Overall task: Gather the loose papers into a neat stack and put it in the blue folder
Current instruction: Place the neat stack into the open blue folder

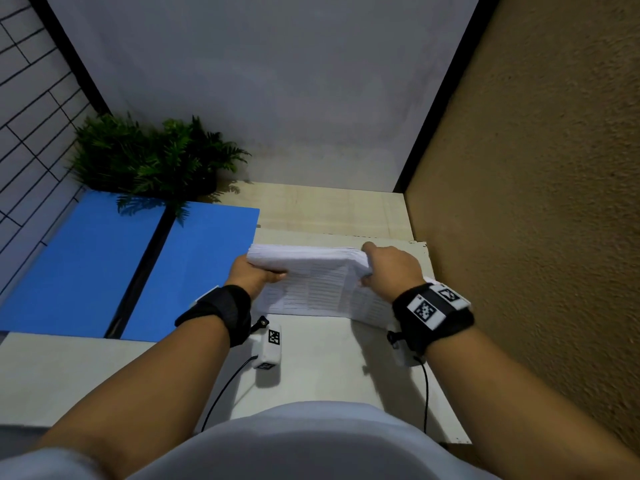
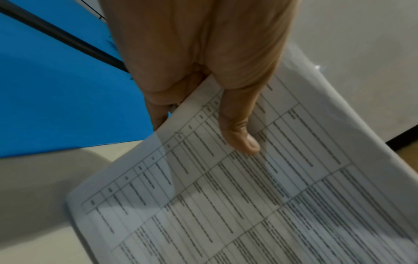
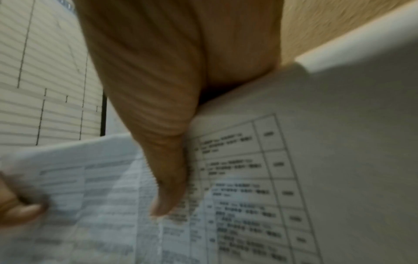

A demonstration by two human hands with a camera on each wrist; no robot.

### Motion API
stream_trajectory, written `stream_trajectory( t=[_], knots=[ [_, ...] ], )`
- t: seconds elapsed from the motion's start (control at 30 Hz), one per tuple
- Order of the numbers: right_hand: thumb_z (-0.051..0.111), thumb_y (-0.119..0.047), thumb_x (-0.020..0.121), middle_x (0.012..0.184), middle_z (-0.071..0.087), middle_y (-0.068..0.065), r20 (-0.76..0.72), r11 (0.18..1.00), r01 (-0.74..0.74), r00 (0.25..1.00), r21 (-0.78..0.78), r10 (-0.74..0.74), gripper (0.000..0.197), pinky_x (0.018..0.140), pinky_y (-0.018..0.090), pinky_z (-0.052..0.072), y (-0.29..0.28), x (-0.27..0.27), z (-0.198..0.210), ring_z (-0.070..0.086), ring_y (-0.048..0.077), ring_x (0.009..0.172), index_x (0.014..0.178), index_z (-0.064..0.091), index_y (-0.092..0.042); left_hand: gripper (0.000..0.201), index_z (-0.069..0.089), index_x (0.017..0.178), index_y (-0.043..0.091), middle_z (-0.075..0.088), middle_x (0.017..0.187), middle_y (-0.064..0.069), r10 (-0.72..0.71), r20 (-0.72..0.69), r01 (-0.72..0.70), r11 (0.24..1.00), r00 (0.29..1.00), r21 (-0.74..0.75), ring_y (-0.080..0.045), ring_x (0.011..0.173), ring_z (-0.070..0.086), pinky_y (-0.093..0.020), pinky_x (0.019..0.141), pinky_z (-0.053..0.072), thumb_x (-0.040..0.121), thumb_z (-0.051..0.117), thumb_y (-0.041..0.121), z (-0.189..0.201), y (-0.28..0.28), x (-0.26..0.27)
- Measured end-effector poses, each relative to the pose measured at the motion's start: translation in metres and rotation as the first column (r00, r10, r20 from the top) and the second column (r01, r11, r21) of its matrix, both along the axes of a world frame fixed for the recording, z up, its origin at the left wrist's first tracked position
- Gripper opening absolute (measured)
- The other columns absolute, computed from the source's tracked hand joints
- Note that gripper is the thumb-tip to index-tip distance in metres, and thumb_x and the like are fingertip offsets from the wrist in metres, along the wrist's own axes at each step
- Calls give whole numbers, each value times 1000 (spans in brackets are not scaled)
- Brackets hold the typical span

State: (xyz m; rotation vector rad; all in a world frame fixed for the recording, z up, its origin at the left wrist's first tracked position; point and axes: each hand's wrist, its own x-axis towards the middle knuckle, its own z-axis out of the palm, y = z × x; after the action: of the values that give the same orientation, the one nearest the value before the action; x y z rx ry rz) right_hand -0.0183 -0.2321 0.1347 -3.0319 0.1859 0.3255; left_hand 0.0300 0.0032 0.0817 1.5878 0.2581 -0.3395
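Observation:
A stack of printed papers point(image 1: 311, 278) with ruled tables stands tilted on its lower edge on the white table point(image 1: 329, 358), held between both hands. My left hand point(image 1: 256, 273) grips the stack's left side, thumb on the printed face point(image 2: 239, 137) and fingers behind the sheets. My right hand point(image 1: 388, 268) grips the right side, thumb lying along the page point(image 3: 167, 187). The blue folder point(image 1: 104, 265) lies open flat to the left, a black spine point(image 1: 142, 271) running down its middle. Its right leaf lies right beside my left hand.
A green fern-like plant point(image 1: 152, 157) stands at the back left, its fronds over the folder's far edge. A brown textured wall point(image 1: 536, 202) closes the right side and a grey wall point(image 1: 259, 81) the back. The table's front edge is by my body.

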Motion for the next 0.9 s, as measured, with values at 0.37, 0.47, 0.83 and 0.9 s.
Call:
stream_trajectory(
  t=[0.37, 0.47, 0.83, 0.9],
  knots=[
    [70, 4, 83, 91, 74, 10, -30, 277, 149, 920, 949, -391, 19, 75, 30, 58, 14, 7, 41, 72, 20, 81, 100, 69, -5, 104, 17, 155, 25, 35, 155, -6, 136, -97, -137, 991, 986, -4, -28, 138, 41, -48, 112, 35, 75, 78, 51, -14, 45, 13],
    [62, 12, 85, 121, 69, 16, -207, -166, 161, 926, 973, -317, 44, 97, 42, 52, 43, 10, 23, 68, 29, 111, 127, 57, 3, 91, 37, 149, 18, 57, 141, -6, -59, -99, 32, 967, 993, -253, -24, 121, 62, -47, 101, 49, 75, 78, 51, -4, 50, 13],
    [54, 7, 93, 123, 66, 9, -371, -55, 377, 859, 925, -354, 41, 100, 46, 49, 156, 29, -62, 64, 29, 113, 131, 54, -9, 23, 57, 87, 14, 60, 81, -1, -31, 103, -18, 898, 994, 441, -15, 72, 55, -29, 70, 42, 96, 59, 36, -26, 158, 37],
    [55, 5, 93, 117, 68, 8, -366, 17, 405, 845, 914, -390, 36, 96, 46, 52, 170, 36, -70, 66, 29, 108, 126, 57, -10, 27, 57, 97, 8, 59, 96, -11, -79, 15, 46, 710, 997, 702, -28, 89, 57, -36, 75, 44, 95, 60, 35, -43, 196, 45]
  ],
)
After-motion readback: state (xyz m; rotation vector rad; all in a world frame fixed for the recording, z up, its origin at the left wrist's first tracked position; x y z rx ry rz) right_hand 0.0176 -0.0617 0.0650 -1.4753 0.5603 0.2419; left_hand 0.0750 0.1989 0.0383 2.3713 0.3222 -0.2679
